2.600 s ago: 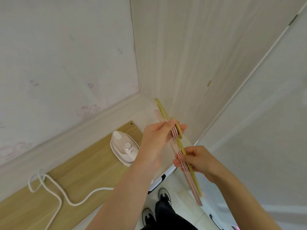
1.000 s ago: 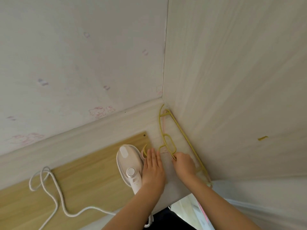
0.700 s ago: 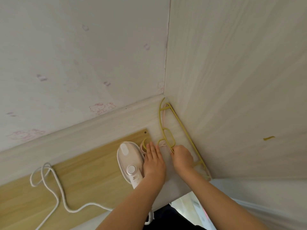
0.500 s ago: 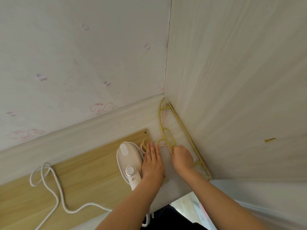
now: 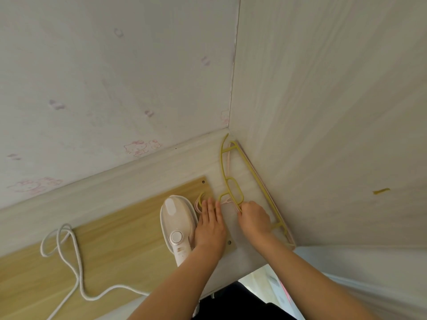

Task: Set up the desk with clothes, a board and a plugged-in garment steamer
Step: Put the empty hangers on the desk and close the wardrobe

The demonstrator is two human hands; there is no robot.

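A stack of clothes hangers, a yellow-green hanger [image 5: 233,190] on top of pink ones, lies flat in the desk's back right corner against the side wall. My right hand [image 5: 254,219] has its fingers curled on the hangers' near part. My left hand [image 5: 210,224] lies flat with straight fingers on the hangers' hooks, next to the white garment steamer [image 5: 176,224]. The steamer lies on a light wooden board [image 5: 111,245]. Its white cord [image 5: 69,255] loops over the board to the left.
The pale desk [image 5: 240,259] ends in a front edge just below my wrists. The back wall [image 5: 115,88] and a pale wood-grain side panel [image 5: 323,112] close the corner. A dark-clothed leg shows below the desk edge.
Earlier both hands held the hangers in the air; now the hangers lie in the desk corner. Over the last second the hands have hardly moved.
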